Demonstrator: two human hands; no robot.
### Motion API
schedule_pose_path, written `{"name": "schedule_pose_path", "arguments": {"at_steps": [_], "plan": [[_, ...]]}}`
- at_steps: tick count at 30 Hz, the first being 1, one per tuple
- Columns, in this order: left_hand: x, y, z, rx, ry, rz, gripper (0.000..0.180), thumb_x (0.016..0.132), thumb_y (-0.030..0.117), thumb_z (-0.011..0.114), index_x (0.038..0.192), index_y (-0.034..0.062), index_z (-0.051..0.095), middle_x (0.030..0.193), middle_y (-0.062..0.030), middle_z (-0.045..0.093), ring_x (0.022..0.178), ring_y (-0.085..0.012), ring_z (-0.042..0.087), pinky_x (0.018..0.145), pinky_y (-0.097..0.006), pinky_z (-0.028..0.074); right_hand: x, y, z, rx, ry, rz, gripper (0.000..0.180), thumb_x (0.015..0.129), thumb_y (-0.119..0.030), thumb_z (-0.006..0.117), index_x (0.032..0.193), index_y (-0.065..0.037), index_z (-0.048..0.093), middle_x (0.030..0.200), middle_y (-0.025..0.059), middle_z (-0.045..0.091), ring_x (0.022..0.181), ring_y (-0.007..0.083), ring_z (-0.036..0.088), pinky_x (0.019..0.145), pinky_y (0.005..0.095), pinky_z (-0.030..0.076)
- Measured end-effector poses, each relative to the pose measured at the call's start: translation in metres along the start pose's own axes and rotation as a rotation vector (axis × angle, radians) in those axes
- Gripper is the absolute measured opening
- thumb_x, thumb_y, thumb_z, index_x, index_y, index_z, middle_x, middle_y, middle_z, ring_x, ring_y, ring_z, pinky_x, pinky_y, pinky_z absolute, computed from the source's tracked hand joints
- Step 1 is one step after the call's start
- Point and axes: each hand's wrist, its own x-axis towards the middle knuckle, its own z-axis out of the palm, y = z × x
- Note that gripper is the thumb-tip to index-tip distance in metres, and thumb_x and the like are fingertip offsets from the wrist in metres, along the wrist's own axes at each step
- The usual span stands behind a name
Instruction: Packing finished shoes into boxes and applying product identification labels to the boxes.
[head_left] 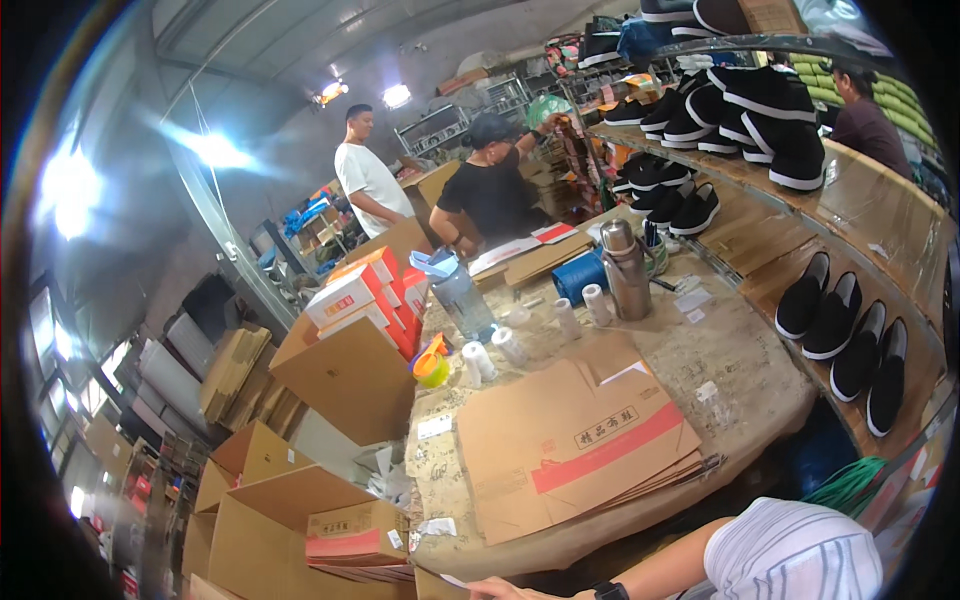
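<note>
My right hand (pixel 497 588) shows at the lower edge, a dark watch on its wrist and a striped sleeve above. A small white slip (pixel 453 579) sits at its fingertips, pinched as far as I can see. Part of the hand is cut off by the frame. Just left of it, an open carton (pixel 270 545) holds flat shoe boxes (pixel 357 532) in brown with a pink band. Beyond my hand, a stack of flattened brown cartons (pixel 530 430) with a pink stripe lies on the worktable (pixel 745 350). My left hand is out of view.
Paper rolls (pixel 509 346), a steel flask (pixel 626 270), a blue water jug (pixel 462 300) and an orange tape dispenser (pixel 431 358) stand on the table. Black cloth shoes (pixel 831 313) fill the shelves at right. Two people stand beyond the table; another person is behind the shelves.
</note>
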Motion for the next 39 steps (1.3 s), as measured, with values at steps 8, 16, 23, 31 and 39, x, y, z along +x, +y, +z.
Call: {"name": "schedule_pose_path", "arguments": {"at_steps": [8, 16, 23, 31, 39], "plan": [[0.001, 0.01, -0.009, 0.071, 0.007, 0.036, 0.028, 0.087, 0.012, 0.054, 0.112, -0.0019, 0.05, 0.107, -0.0127, 0.055, 0.098, -0.0237, 0.053, 0.085, -0.034, 0.044, 0.007, -0.012, -0.013, 0.172, -0.041, -0.004, 0.063, 0.087, -0.011, 0.056, 0.139, -0.006, 0.021, 0.113, 0.0128, 0.045, 0.088, 0.0189, 0.053, 0.076, 0.0314, 0.048], [-0.002, 0.009, -0.012, 0.119, -0.015, 0.155, 0.025, 0.087, 0.011, 0.056, 0.107, -0.0028, 0.053, 0.105, -0.0136, 0.055, 0.097, -0.0248, 0.054, 0.084, -0.035, 0.044, 0.01, -0.016, -0.017, 0.235, -0.122, -0.004, 0.063, 0.086, -0.008, 0.056, 0.141, -0.011, 0.025, 0.115, 0.0123, 0.046, 0.083, 0.0172, 0.056, 0.072, 0.0295, 0.049], [-0.008, 0.014, -0.008, 0.129, 0.004, 0.094, 0.021, 0.086, 0.01, 0.058, 0.101, -0.0049, 0.053, 0.096, -0.0129, 0.059, 0.088, -0.0208, 0.056, 0.081, -0.035, 0.046, 0.001, 0.006, -0.008, 0.541, -0.189, 0.112, 0.056, 0.086, -0.008, 0.059, 0.136, -0.009, 0.034, 0.113, 0.0149, 0.045, 0.08, 0.0179, 0.06, 0.069, 0.0288, 0.051], [-0.01, 0.014, -0.021, 0.473, -0.038, 0.189, 0.021, 0.082, 0.005, 0.061, 0.099, -0.0062, 0.055, 0.093, -0.0127, 0.06, 0.086, -0.0195, 0.056, 0.081, -0.034, 0.045, 0.015, -0.021, -0.031, 0.146, -0.243, -0.095, 0.067, 0.08, -0.003, 0.064, 0.139, -0.012, 0.033, 0.11, 0.0132, 0.045, 0.077, 0.0172, 0.059, 0.067, 0.0264, 0.051], [-0.01, 0.025, -0.009, 0.536, 0.042, 0.149, 0.017, 0.083, 0.003, 0.059, 0.097, -0.0065, 0.056, 0.092, -0.012, 0.06, 0.085, -0.0192, 0.056, 0.079, -0.033, 0.045, 0.018, -0.025, -0.032, 0.005, -0.354, -0.143, 0.061, 0.077, -0.003, 0.064, 0.134, -0.013, 0.042, 0.111, 0.0147, 0.047, 0.082, 0.0256, 0.057, 0.069, 0.0355, 0.049]]}}
